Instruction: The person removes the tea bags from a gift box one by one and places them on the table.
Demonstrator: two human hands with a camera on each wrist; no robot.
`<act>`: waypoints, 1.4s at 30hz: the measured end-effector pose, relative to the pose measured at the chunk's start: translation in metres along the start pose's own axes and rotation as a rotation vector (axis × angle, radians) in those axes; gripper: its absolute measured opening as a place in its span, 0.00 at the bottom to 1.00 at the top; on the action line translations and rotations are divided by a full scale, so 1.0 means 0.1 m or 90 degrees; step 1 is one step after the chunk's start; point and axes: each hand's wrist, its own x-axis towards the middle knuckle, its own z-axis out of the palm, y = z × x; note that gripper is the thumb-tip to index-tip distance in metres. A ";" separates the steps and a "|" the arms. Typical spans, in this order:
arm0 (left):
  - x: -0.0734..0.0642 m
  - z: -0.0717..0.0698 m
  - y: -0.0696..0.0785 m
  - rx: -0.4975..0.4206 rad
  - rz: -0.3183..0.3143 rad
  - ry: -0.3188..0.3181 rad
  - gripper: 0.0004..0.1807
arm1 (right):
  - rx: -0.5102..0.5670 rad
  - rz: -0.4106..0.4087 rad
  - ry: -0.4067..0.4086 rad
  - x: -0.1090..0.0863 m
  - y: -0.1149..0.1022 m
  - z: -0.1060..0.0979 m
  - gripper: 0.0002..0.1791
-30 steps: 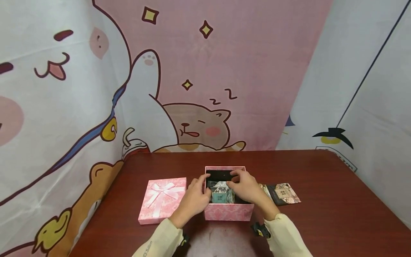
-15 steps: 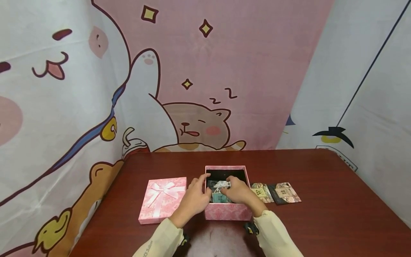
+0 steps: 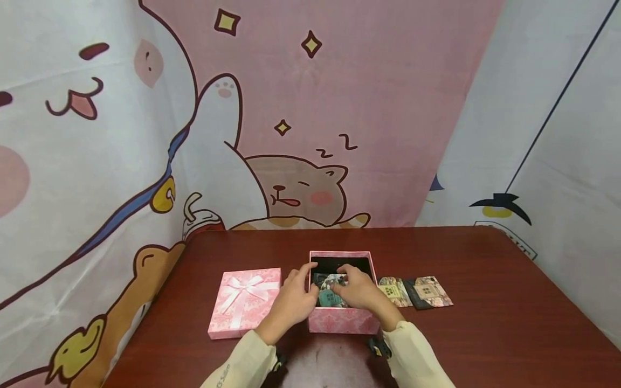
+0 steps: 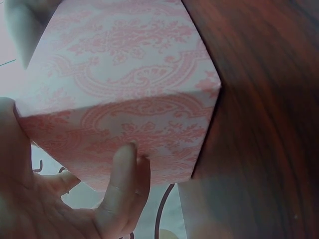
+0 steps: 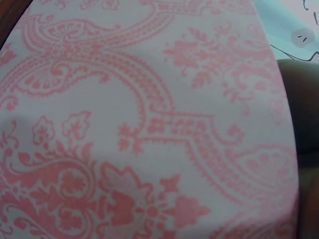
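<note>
The open pink patterned gift box [image 3: 344, 321] stands at the table's middle, dark inside. My left hand [image 3: 294, 302] grips its left wall; in the left wrist view, fingertips [image 4: 124, 169] press the outer side and the thumb lies near the rim. My right hand [image 3: 361, 292] reaches into the box, thumb and fingers at the right side of a flat packet with a teal label [image 3: 330, 298], seemingly pinching it; the grip is partly hidden. In the right wrist view, the box's wall [image 5: 149, 129] hides most of that hand.
The pink box lid [image 3: 248, 299] with a white ribbon bow lies on the left. Right of the box are two flat packets, one with a yellow-green label [image 3: 395, 291], the other with a beige label [image 3: 429, 292]. A cartoon-printed cloth [image 3: 378, 108] hangs behind the table [image 3: 485, 323].
My right hand has moved left and lower inside the box, onto the teal-labelled packet, which now looks slightly tilted. The yellow-green packet has come into fuller view. My left hand has stayed put.
</note>
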 end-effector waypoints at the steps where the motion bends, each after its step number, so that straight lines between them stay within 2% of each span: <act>1: 0.00 0.00 0.00 0.001 0.000 -0.001 0.27 | 0.006 -0.008 0.005 -0.01 0.00 0.00 0.24; 4: 0.00 0.01 -0.01 0.001 -0.003 -0.006 0.28 | 0.016 -0.023 0.007 -0.03 0.00 0.00 0.21; 11: 0.01 0.01 -0.01 -0.004 0.000 -0.007 0.28 | 0.001 -0.053 -0.042 -0.04 -0.01 0.00 0.11; 15: 0.00 0.00 0.00 -0.007 -0.002 -0.007 0.28 | -0.021 -0.067 -0.057 -0.01 -0.01 0.02 0.09; 22: 0.00 0.00 0.01 -0.006 -0.012 -0.009 0.28 | -0.030 -0.101 -0.030 0.03 0.02 0.00 0.11; 26: 0.00 0.01 0.01 0.000 -0.009 -0.004 0.27 | 0.006 -0.133 -0.029 0.04 0.07 -0.15 0.12; 34: -0.01 0.00 0.01 0.012 0.000 0.016 0.27 | 0.141 -0.137 -0.028 -0.04 0.15 -0.59 0.16; 42: -0.02 0.01 0.01 0.008 0.007 0.015 0.27 | 0.181 -0.122 -0.023 -0.14 0.44 -0.97 0.19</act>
